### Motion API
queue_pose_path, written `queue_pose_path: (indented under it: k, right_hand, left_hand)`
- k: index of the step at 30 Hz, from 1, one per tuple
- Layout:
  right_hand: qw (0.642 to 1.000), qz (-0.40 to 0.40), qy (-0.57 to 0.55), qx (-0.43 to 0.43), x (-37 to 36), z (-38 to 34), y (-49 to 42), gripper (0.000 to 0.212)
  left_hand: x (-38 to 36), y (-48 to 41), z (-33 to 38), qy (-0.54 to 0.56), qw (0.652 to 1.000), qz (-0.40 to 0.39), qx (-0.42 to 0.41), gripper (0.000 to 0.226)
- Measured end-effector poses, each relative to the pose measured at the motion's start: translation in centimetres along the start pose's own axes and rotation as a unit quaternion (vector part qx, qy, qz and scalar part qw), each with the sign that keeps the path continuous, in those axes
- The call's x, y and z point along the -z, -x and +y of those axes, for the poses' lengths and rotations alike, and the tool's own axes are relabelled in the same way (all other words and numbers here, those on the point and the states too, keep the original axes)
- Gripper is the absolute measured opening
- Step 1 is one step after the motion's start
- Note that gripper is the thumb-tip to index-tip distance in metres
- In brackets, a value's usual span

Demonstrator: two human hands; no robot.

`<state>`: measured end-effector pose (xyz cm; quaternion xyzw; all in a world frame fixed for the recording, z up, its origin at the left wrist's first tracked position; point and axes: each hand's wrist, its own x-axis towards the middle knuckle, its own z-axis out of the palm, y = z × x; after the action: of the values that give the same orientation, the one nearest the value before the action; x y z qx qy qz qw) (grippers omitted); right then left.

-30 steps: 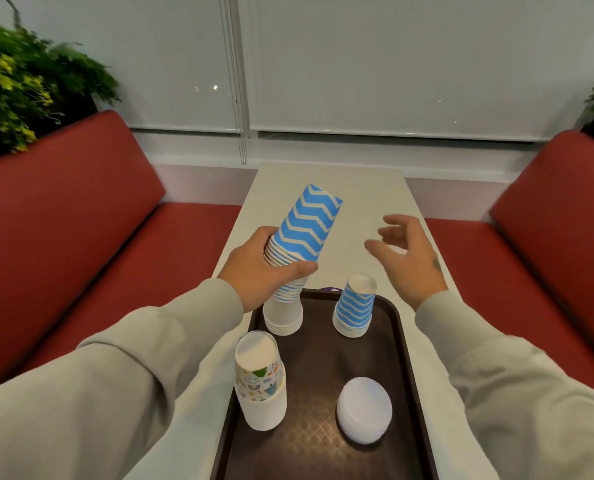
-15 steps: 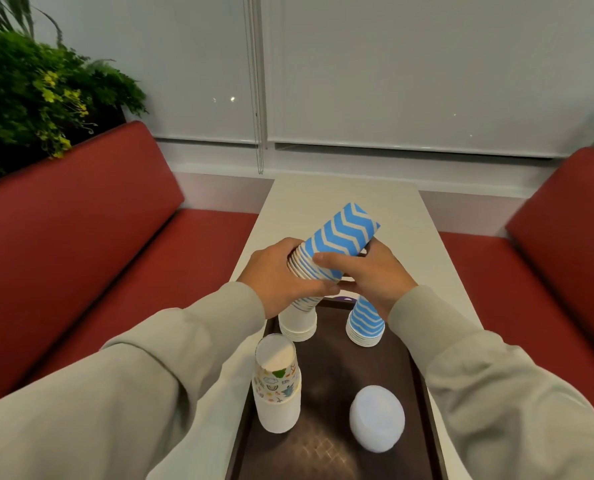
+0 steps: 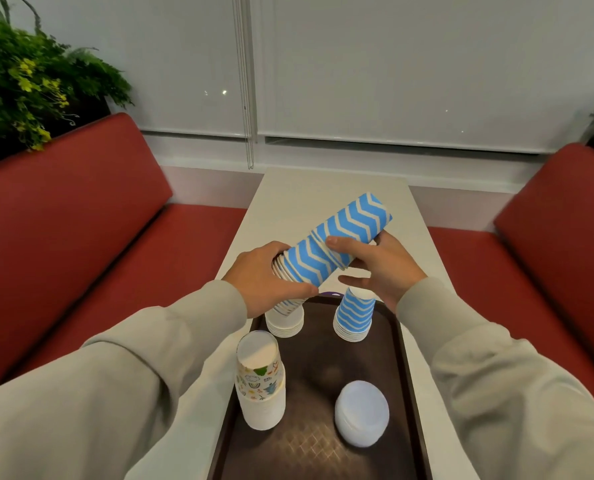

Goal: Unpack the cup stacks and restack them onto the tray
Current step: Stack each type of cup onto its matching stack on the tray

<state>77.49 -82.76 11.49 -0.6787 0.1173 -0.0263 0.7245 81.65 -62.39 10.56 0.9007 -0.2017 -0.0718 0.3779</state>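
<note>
Left hand (image 3: 261,279): curled round the lower end of the blue cup stack (image 3: 344,233), centre frame.
Right hand (image 3: 386,269): gripped the same stack's middle.
Stack position: tilted, held above the tray (image 3: 319,360)'s far edge.

The single head-worn camera looked forward and down from above the near end of the tray (image 3: 316,393), close in. Over the tray's far end, the left hand (image 3: 261,275) and right hand (image 3: 385,268) holding the blue zigzag cup stack (image 3: 340,237) sat mid-frame; beyond the tray ran the table (image 3: 323,188) and window blinds (image 3: 409,71).
</note>
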Motion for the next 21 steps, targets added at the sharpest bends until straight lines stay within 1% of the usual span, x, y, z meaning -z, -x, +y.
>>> queue_pose_path:
  k: [5,8,11,16,21]
  right_hand:
    - [0.999,0.037,-0.011,0.029,2.6,-0.5,-1.1,0.060]
    - [0.993,0.076,0.072,0.049,4.1,0.2,-1.9,0.066]
    - [0.978,0.116,0.163,0.055,4.9,1.8,-2.0,0.073]
    - [0.961,0.106,0.255,0.021,4.9,5.3,-1.7,0.068]
    - [0.954,0.103,0.282,-0.009,4.8,8.8,-1.8,0.067]
  left_hand:
    - [0.1,-0.2,-1.3,-0.013,1.000,0.012,0.018,0.067]
    - [0.1,-0.4,-2.1,-0.007,0.999,0.031,0.030,0.069]
    - [-0.1,-0.3,-2.7,0.009,0.998,0.039,0.044,0.068]
    - [-0.4,-0.2,-2.8,0.040,0.997,0.054,0.042,0.063]
    - [-0.2,0.0,-2.8,0.046,0.997,0.054,0.040,0.061]
